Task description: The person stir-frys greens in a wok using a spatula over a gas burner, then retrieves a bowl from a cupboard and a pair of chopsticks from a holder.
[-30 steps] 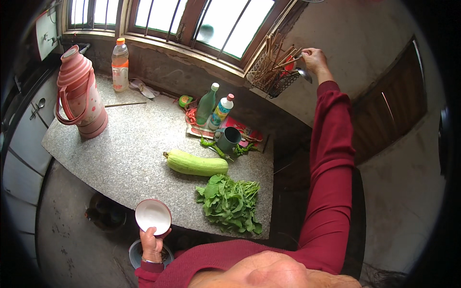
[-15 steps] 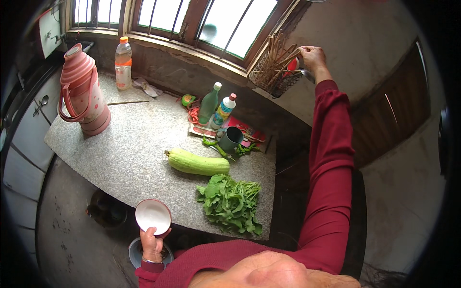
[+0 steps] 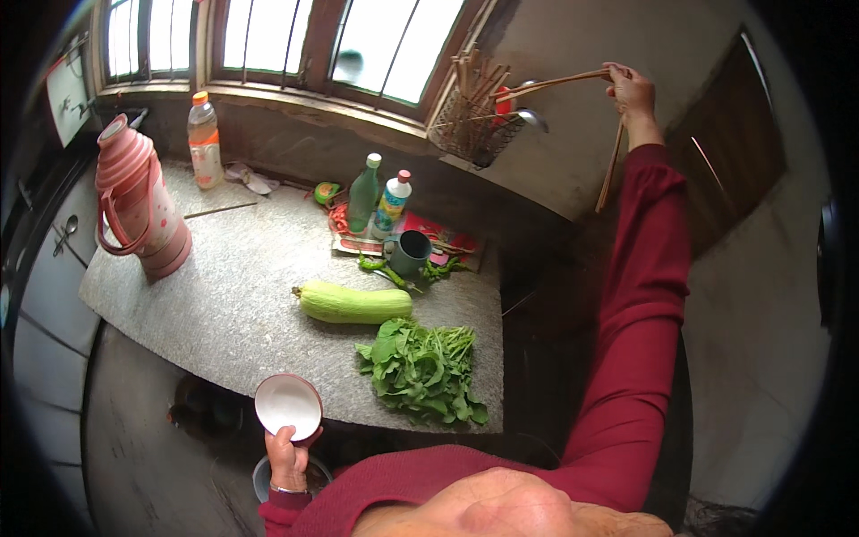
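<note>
My left hand [image 3: 287, 460] grips a small white bowl [image 3: 288, 404] with a dark red rim, tilted so that its inside shows, just off the counter's front edge. Raised at the far right, my right hand [image 3: 633, 93] is closed round several wooden chopsticks [image 3: 573, 80]. Some of them point left toward a wire basket [image 3: 470, 134] on the wall, and others hang down below the hand. More chopsticks, something red and a metal ladle [image 3: 531, 121] stand in that basket.
On the grey counter [image 3: 242, 313] are a pale green gourd [image 3: 353, 302], leafy greens [image 3: 420, 371], a dark mug [image 3: 409, 254], green peppers [image 3: 394, 275], a green bottle [image 3: 363, 195], a white-and-blue bottle [image 3: 392, 206], an orange-capped bottle [image 3: 205, 148] and a pink thermos [image 3: 148, 201]. A basin [image 3: 262, 479] sits below.
My right hand has moved right, away from the wire basket, and chopsticks now show drawn out in it. The left hand still holds the bowl in nearly the same place.
</note>
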`<state>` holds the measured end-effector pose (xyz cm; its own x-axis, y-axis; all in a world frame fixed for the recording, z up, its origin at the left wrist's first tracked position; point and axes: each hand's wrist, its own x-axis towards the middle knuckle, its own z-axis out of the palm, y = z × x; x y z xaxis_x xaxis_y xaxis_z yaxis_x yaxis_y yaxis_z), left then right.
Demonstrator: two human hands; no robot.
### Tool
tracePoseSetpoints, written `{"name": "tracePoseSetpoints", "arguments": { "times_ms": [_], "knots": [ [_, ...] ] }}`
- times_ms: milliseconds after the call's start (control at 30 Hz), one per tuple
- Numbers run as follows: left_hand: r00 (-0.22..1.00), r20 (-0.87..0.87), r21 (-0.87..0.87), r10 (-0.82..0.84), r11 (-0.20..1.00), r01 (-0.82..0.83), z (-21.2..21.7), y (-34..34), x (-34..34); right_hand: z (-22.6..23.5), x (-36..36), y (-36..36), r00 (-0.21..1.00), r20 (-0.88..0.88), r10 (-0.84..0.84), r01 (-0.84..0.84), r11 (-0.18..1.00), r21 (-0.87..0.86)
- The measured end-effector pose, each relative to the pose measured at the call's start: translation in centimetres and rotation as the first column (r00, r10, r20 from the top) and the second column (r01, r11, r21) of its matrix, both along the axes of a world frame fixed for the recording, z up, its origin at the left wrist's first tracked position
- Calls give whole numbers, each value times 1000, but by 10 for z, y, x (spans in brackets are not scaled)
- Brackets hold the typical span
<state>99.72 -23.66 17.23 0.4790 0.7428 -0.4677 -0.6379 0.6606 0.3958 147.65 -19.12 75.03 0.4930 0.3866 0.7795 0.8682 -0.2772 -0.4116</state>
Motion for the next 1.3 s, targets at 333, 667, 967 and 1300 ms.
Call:
{"name": "tracePoseSetpoints", "arguments": {
  "times_ms": [333,667,967,1300],
  "knots": [
    [983,39,222,-181,961,168,11,-11,29,19,-31,-237,922,-243,301,-256,946,199],
    [729,16,425,-684,665,614,75,-125,47,-58,-172,-555,899,-319,300,-202,930,307],
    [162,-276,356,-948,56,933,143,-359,6,-242,-484,-884,839,-535,-97,420,741,523],
    [-563,-380,337,-734,-677,654,191,-630,-23,-336,-822,-1008,598,-740,-307,787,51,615]
  ]
}}
